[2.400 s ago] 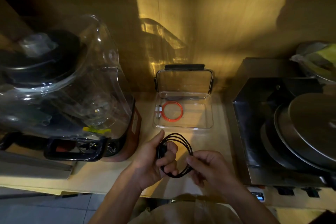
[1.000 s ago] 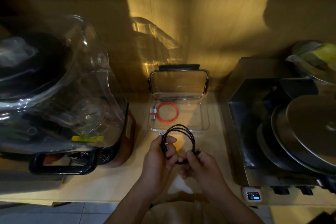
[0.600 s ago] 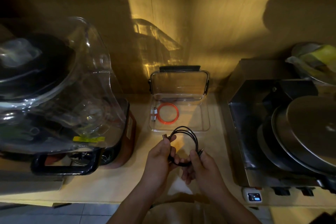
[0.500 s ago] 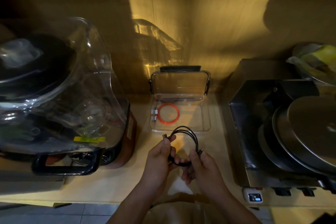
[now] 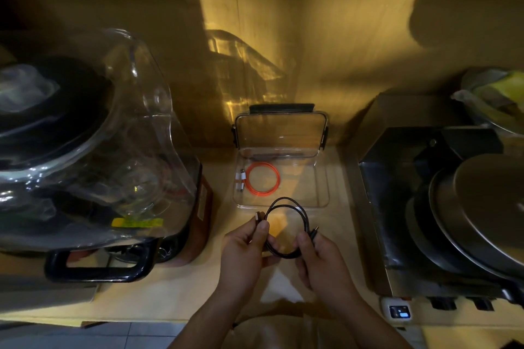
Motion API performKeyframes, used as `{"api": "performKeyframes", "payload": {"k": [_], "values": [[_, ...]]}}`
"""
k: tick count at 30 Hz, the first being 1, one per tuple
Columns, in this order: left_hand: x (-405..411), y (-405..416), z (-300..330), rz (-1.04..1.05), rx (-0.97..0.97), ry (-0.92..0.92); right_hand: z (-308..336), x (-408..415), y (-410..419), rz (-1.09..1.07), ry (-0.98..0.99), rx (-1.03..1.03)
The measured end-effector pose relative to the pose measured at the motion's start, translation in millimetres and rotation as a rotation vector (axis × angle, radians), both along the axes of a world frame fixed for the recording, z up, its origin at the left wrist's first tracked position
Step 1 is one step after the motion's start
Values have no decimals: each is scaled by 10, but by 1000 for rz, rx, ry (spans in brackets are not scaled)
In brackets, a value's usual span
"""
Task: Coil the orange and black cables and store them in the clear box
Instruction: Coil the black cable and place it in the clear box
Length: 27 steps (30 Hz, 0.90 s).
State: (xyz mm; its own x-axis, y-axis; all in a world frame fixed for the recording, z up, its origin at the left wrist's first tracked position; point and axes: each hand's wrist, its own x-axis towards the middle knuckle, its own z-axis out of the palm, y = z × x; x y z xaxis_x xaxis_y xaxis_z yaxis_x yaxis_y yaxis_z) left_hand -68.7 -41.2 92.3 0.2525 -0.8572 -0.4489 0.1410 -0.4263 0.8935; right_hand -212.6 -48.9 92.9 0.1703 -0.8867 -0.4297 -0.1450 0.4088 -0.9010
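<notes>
The black cable (image 5: 295, 207) is wound into a round loop and held upright over the counter, just in front of the clear box (image 5: 320, 198). My left hand (image 5: 243, 252) pinches the loop's left side, one plug end sticking up above the thumb. My right hand (image 5: 320, 261) pinches the loop's right side, the other plug end poking out by the fingers. The orange cable (image 5: 262, 178) lies coiled flat in the left half of the box, its white plugs at its left. The box lid (image 5: 280, 133) stands open against the wall.
A large blender with a clear cover (image 5: 93, 156) and a black handle (image 5: 96, 266) fills the counter's left side. A steel appliance with round metal lids (image 5: 465, 207) stands at the right. A small device with a blue display (image 5: 398, 312) sits at the front right edge.
Both hands have carried the black loop a little up and toward the box. The loop has become rounder and tidier, with its two plug ends now apart at either hand.
</notes>
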Motion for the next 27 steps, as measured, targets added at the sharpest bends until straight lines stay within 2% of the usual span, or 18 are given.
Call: {"api": "performKeyframes", "payload": {"k": [9,16,22,27], "values": [[-29,-180,-10,-110,-6,1,-13,-108,-241,59,22,27],[-14,-380,-74,-94,5,24,-92,-154,-389,67,-29,84],[-67,-538,-127,-145,16,75,-130,-172,-570,-3,49,41],[-104,-715,-219,-100,41,94,-255,-146,-703,-184,-79,106]]}}
